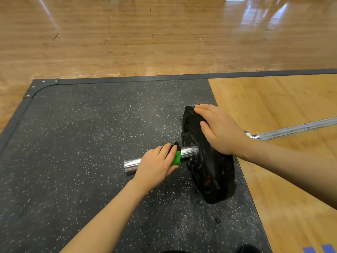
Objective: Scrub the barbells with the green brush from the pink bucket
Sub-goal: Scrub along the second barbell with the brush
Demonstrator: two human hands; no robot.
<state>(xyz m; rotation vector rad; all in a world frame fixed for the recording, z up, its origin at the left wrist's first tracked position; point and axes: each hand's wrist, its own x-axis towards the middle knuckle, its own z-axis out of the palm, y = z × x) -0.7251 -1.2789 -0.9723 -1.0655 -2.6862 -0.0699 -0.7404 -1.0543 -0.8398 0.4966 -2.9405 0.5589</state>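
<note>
A barbell lies across the speckled black rubber mat, its chrome sleeve end pointing left and its shaft running off to the right. A black weight plate stands upright on the sleeve. My left hand grips the green brush and holds it against the sleeve next to the plate. Most of the brush is hidden under my fingers. My right hand rests flat on the top rim of the plate, fingers straight. The pink bucket is not in view.
The mat has a dark metal border with a bolted corner plate at the far left. Glossy wooden floor lies beyond it, and a lighter wood platform adjoins the mat on the right.
</note>
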